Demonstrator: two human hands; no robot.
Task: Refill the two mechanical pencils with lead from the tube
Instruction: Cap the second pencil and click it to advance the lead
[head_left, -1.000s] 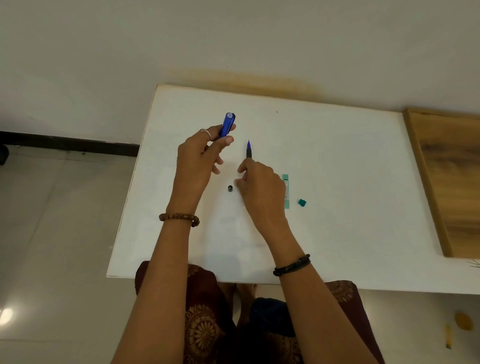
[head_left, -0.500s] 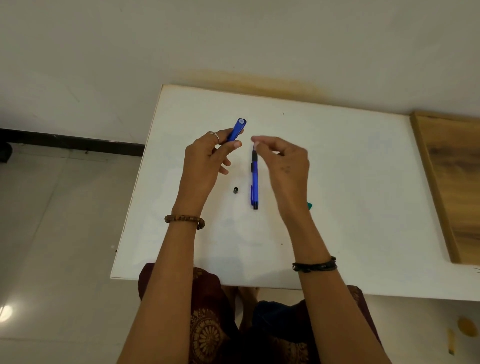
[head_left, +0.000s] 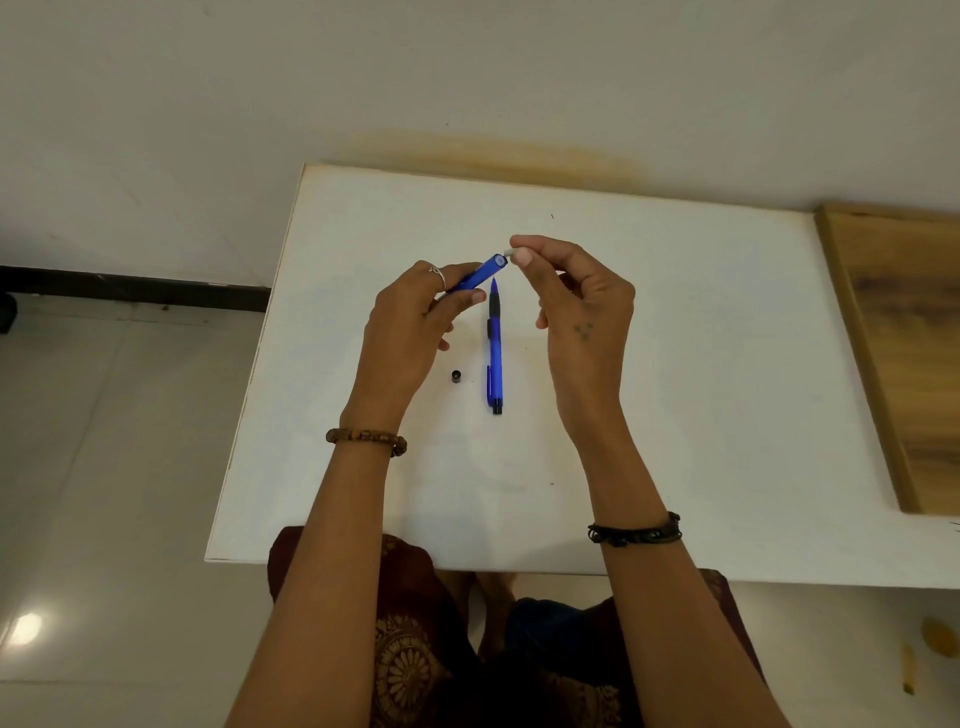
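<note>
Gripping a blue mechanical pencil (head_left: 479, 272) in left hand (head_left: 410, 322) fingers at frame centre; pinching small white eraser (head_left: 509, 255) in right hand (head_left: 582, 306) fingertips, touching its open end.

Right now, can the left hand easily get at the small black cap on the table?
Probably not at once: the left hand holds a blue pencil. The black cap lies uncovered just below it.

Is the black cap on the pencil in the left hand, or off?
Off. The small black cap lies alone on the white table, while the left hand holds the pencil with its end bare.
</note>
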